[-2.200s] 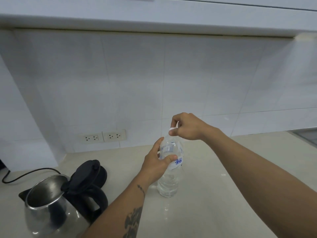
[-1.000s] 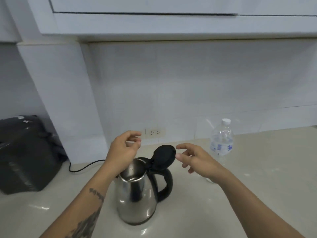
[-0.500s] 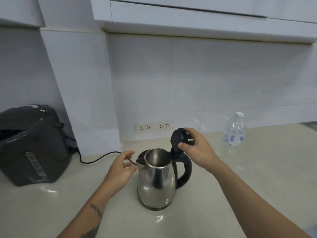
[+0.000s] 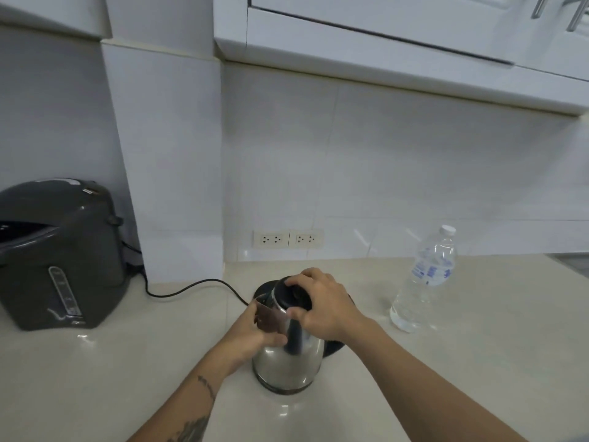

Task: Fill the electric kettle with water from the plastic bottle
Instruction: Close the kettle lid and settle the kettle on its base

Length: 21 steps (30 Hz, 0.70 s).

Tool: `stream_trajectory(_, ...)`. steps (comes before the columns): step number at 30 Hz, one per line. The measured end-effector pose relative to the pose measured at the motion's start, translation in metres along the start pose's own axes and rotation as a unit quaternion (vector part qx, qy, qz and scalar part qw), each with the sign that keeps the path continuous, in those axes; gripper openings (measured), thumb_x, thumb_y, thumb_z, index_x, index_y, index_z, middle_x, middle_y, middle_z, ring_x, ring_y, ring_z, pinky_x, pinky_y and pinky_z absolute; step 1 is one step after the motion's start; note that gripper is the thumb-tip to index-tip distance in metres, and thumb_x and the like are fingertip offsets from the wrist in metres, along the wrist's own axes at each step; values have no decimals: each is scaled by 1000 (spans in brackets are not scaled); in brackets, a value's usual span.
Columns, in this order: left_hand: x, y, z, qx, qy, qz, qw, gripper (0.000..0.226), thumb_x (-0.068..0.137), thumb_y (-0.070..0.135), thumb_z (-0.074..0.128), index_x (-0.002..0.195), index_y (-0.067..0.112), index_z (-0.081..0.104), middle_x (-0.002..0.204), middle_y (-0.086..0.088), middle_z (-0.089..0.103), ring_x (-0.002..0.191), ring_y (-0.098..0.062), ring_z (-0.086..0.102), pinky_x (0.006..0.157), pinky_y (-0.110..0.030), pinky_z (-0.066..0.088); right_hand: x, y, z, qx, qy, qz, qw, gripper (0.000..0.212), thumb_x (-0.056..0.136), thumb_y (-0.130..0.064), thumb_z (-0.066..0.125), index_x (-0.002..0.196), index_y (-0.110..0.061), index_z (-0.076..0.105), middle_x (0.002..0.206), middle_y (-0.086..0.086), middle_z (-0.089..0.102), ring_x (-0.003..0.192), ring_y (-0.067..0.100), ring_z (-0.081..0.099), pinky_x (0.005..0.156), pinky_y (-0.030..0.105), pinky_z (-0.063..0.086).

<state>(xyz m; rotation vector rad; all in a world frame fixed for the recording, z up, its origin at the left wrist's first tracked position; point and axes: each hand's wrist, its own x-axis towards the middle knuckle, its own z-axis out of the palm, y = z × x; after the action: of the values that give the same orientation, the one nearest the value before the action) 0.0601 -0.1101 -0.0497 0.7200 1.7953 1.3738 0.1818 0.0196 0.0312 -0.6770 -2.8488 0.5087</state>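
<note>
Countertop [image 4: 478,362]; bottle [image 4: 425,282] label unreadable

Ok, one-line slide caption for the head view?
Right hand presses the kettle lid shut, left hand steadying it; capped bottle stands aside.

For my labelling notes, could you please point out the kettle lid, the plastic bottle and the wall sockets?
kettle lid [image 4: 291,295]: head view, black top.
plastic bottle [image 4: 427,282]: head view, label area.
wall sockets [image 4: 288,239]: head view, seam between both plates.
</note>
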Motion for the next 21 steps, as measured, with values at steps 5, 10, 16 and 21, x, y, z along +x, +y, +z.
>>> stream_trajectory(5, 5, -5, -4, 2, 8, 2, 1000, 65, 62, 8, 87, 119, 21, 58, 111, 0, 68, 111, -15, 62, 84, -25, 48, 1, 3, 0, 27, -3, 10, 1000, 62, 84, -43, 68, 141, -38, 45, 143, -6, 46, 130, 24, 46, 114, 45, 32)
stream_trajectory(10, 5, -3, -4, 17, 2, 3, 1000, 70, 65, 9, 88, 125, 27, 55, 118, 4, 66, 115, -12, 60, 97, -32, 48, 8, 7, -8, 146, 27, 103, 983, 54, 88, -44, 67, 138, -36, 47, 136, -3, 55, 125, 21, 53, 114, 46, 33)
stream_trajectory(16, 6, -8, -7, 36, 11, 15, 999, 66, 63, 17, 90, 117, 36, 58, 119, 12, 65, 119, -7, 56, 101, -33, 44, 20, 0, 7, 135, 66, 180, 972, 53, 82, -63, 58, 126, -33, 57, 122, -5, 64, 119, 21, 58, 115, 52, 23)
stream_trajectory(21, 7, -11, -8, 59, 17, 23, 998, 69, 52, 32, 91, 113, 35, 61, 119, 10, 67, 123, -10, 56, 110, -42, 43, 21, -2, 15, 117, 103, 199, 968, 50, 83, -58, 57, 124, -29, 61, 122, -6, 61, 118, 21, 57, 118, 57, 12)
